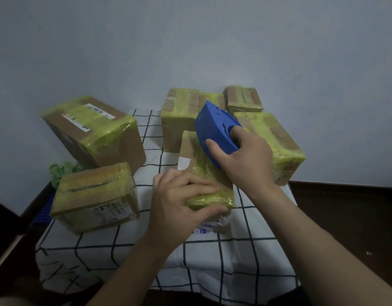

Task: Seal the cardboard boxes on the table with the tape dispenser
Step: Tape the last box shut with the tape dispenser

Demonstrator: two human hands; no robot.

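A long cardboard box (191, 151) wrapped in yellow-green tape lies in the middle of the table. My left hand (179, 202) grips its near end, fingers curled over the top and front edge. My right hand (245, 157) holds a blue tape dispenser (214, 131), thumb on its side and fingers through its opening. The dispenser's lower edge rests on the box top, just beyond my left hand.
Several other taped boxes surround it: one tilted at the left back (93, 131), one at the front left (95, 195), one behind (179, 115), two at the right (272, 142) (243, 99). A white checked cloth (168, 255) covers the table. A green object (62, 171) lies at the left edge.
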